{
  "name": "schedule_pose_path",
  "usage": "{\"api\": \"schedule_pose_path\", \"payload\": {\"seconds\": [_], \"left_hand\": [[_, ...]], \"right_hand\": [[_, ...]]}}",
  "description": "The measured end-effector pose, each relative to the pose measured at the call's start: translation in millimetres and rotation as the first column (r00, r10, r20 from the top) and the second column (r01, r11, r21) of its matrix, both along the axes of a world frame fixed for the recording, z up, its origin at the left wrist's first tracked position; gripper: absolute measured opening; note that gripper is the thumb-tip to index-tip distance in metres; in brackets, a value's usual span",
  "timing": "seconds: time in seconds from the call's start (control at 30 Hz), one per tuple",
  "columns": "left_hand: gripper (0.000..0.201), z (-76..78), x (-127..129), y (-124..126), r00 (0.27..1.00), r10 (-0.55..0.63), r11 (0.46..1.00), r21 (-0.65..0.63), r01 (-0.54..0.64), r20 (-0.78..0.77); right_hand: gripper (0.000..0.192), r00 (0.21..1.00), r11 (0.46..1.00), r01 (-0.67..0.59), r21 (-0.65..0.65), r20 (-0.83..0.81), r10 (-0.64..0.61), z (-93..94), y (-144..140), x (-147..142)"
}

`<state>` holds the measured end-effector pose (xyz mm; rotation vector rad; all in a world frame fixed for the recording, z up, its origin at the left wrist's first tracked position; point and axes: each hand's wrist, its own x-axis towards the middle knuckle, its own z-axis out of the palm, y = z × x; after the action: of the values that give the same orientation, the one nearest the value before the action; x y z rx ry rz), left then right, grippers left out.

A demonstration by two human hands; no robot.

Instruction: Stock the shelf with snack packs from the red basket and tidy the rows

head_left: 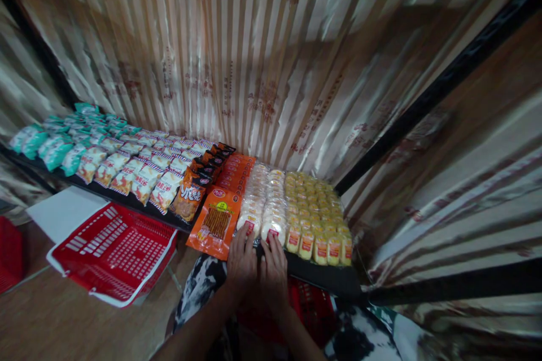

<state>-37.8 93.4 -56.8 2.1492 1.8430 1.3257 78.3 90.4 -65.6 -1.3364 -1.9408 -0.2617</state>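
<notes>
Your bare forearms (pixel 207 321) lie nearest. Your left hand (pixel 242 256) and right hand (pixel 273 262) each touch the front of one row of round, white, film-wrapped packs (pixel 271 219), fingers narrowly spaced; grip cannot be determined. Yellow film-wrapped packs (pixel 320 243) sit right of your right hand, a flat orange plastic pouch (pixel 217 217) left of your left, on the black shelf (pixel 326 276).

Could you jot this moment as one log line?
left hand: touching left front white pack | right hand: touching right front white pack | flanked by: orange packets, yellow packs
</notes>
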Motion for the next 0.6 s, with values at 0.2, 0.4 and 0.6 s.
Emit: {"api": "schedule_pose_path", "payload": {"seconds": [0.2, 0.4, 0.6], "left_hand": [[0.036, 42.2, -31.0, 24.6, 0.999, -0.013, 0.997, 0.071, 0.015, -0.032], [0.044, 49.2, -64.7, 75.5, 0.961, 0.109, 0.983, -0.114, -0.142, -0.255], [0.045, 35.7, -72.9, 84.5, 0.934, 0.03, 0.985, -0.146, -0.087, -0.357]], "right_hand": [[0.044, 0.992, 0.992, -0.121, 0.033, -0.034, 0.122, 27.2, 13.9, -11.9], [0.041, 0.983, 0.986, -0.163, -0.025, -0.092, 0.16, 50.1, 38.8, -45.3], [0.041, 0.978, 0.978, -0.196, -0.071, -0.087, 0.189, 51.9, 45.1, -56.3]]}}
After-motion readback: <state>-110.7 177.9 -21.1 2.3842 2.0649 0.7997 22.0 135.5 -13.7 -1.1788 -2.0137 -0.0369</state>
